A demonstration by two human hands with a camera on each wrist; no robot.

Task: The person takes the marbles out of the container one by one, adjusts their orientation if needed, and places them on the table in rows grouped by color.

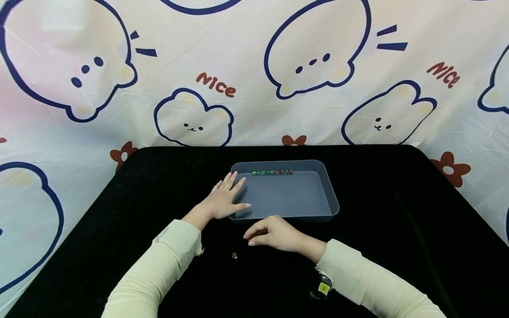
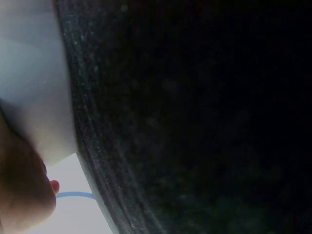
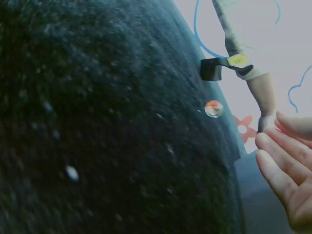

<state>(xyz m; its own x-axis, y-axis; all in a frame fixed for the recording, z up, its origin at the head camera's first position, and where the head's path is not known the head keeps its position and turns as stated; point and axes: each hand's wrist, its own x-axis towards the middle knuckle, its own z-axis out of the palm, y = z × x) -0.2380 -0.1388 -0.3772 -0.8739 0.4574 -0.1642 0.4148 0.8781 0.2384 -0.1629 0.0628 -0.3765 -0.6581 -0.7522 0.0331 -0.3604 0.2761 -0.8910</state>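
Observation:
A blue-grey rectangular tray (image 1: 290, 194) lies on the black table. My left hand (image 1: 222, 198), fingers spread, rests at its left rim; only part of that hand (image 2: 24, 190) shows in the left wrist view. Along the tray's far side runs a row of several small shiny round pieces (image 1: 272, 172), green and orange-red. Just in front of the near rim is my right hand (image 1: 278, 234), its fingers loosely bent around nothing. One more round piece (image 1: 235, 255), glassy and orange, lies on the cloth to the lower left of the right fingertips; the right wrist view shows this piece (image 3: 213, 108) apart from the hand.
Black cloth (image 1: 381, 247) covers the table around the tray. A pale printed curtain (image 1: 254, 115) hangs behind and at both sides. A small black device with a yellow label (image 1: 323, 288) is strapped at the right wrist, and a similar device (image 3: 211, 69) at the left.

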